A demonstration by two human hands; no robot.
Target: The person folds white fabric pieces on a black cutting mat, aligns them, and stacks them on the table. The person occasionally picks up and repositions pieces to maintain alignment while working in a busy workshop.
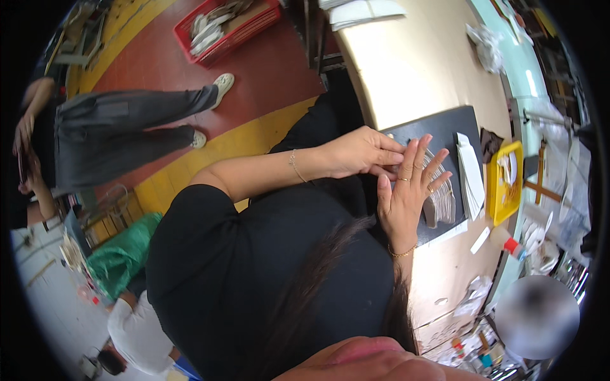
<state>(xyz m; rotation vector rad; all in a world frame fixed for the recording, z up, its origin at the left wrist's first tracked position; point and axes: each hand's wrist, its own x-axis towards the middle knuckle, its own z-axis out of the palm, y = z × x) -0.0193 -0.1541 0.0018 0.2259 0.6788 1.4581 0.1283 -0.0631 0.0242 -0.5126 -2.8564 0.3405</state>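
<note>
My left hand (360, 154) reaches in from the left, a thin bracelet on its wrist. Its fingers are bent and pressed together; whatever they hold, if anything, is hidden beside my right hand. With fingers spread, my right hand (412, 184) is open over a stack of thin greyish-white curved pieces (440, 208), partly covering it. That stack lies on a black board (459, 120) on the table. To its right, a pile of long white pieces (469, 178) rests on the same board.
A yellow tray (493, 209) with scraps stands on the pale table (406, 70), right of the board. White sheets (365, 11) lie at the far end. On the floor is a red crate (225, 43) of pieces. Another person (121, 127) stands at the left.
</note>
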